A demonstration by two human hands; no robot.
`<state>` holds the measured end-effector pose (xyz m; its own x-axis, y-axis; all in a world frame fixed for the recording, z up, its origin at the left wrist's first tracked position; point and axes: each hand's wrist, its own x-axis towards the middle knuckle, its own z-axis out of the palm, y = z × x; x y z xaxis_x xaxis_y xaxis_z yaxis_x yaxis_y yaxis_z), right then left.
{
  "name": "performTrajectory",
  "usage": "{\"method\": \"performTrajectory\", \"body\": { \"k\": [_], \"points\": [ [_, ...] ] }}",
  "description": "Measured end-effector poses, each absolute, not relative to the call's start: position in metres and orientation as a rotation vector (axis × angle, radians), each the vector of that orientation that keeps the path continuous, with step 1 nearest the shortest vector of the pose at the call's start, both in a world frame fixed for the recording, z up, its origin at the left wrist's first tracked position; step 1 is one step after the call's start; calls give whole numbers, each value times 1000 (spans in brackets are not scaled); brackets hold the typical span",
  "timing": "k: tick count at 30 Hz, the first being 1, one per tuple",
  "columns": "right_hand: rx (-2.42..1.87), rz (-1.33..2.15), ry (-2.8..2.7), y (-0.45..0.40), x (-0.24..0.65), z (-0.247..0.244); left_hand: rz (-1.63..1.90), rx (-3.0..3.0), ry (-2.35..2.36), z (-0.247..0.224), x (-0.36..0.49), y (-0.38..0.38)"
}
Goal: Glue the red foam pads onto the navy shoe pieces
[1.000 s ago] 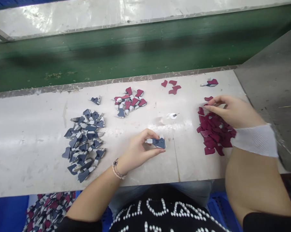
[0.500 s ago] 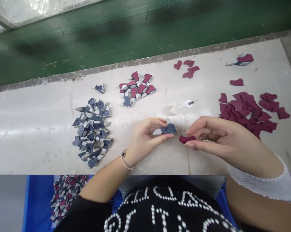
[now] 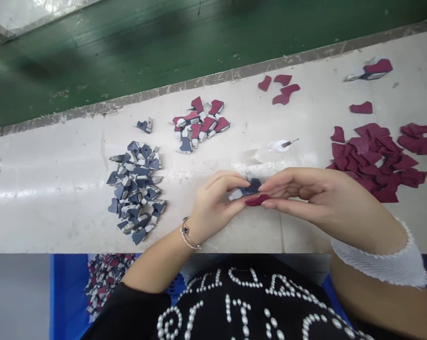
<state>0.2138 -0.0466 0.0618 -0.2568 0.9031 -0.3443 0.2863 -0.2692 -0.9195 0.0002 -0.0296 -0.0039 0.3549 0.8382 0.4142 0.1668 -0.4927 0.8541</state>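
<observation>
My left hand (image 3: 215, 203) pinches a dark blue and light grey part (image 3: 251, 187) between thumb and fingers, above the white table. A maroon piece (image 3: 257, 200) is between the thumb and fingers of my right hand (image 3: 316, 198); it lies against the near side of the blue part, by my left thumb. To the left is a heap of blue and grey parts (image 3: 135, 182). Farther back lies a group of parts with maroon tops (image 3: 201, 123). Loose maroon pieces (image 3: 372, 156) are piled at the right, beyond my right hand.
A small clear bottle with a thin dark tip (image 3: 281, 145) lies beyond my hands. Several maroon pieces (image 3: 286, 92) and one larger assembled part (image 3: 376, 70) lie toward the back. Below the table's front edge, a blue bin (image 3: 66, 293) holds many mixed parts.
My right hand has moved left, bringing the maroon piece from a gap away up against the blue part. The camera view has shifted slightly.
</observation>
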Motion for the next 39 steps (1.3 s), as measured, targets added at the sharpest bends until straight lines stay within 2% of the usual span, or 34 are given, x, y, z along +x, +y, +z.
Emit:
{"method": "performTrajectory", "body": {
  "k": [28,39],
  "points": [
    [-1614,1551,-1407,-37,216,58,1232,2000,747,-2,2,-28],
    [-1439,1662,-1631,-39,214,51,1223,1909,669,0,1,-26]
  ]
}}
